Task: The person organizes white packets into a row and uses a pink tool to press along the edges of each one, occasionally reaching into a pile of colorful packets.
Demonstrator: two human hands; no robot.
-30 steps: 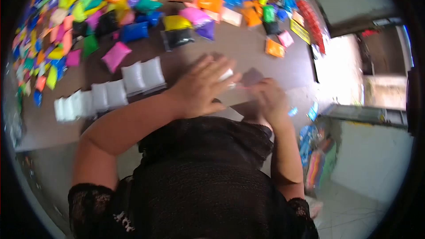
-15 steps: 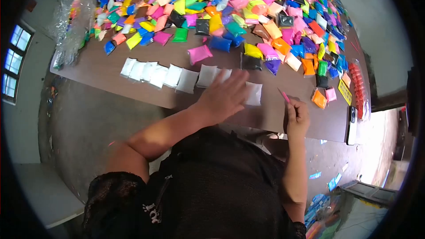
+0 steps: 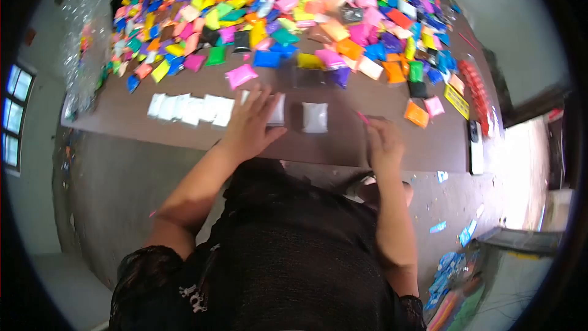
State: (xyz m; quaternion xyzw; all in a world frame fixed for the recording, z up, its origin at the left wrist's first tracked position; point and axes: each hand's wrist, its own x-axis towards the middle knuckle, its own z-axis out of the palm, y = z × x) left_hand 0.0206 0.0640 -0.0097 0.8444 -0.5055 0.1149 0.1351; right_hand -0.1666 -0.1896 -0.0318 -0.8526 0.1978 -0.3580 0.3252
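A row of several white packets (image 3: 190,109) lies on the brown table (image 3: 202,136), partly overlapping. My left hand (image 3: 252,124) rests over the right part of this row, palm down with its fingers apart, hiding some of the packets. Just right of the row, a single white packet (image 3: 315,117) lies by itself. Farther right, my right hand (image 3: 384,141) pinches a thin pink stick (image 3: 363,117) whose tip points up and left. A pink packet (image 3: 241,76) lies above my left hand.
Many coloured packets (image 3: 288,3) are heaped across the back. Clear plastic wrap (image 3: 86,55) hangs at the left end. At the right are an orange packet (image 3: 416,114), a yellow card (image 3: 456,101), a red wrapped strip (image 3: 476,95) and a phone (image 3: 476,147).
The view has shifted, so most of the scene sits farther left. My left hand has moved left from beside the single white packet onto the row. My right hand still holds the pink stick.
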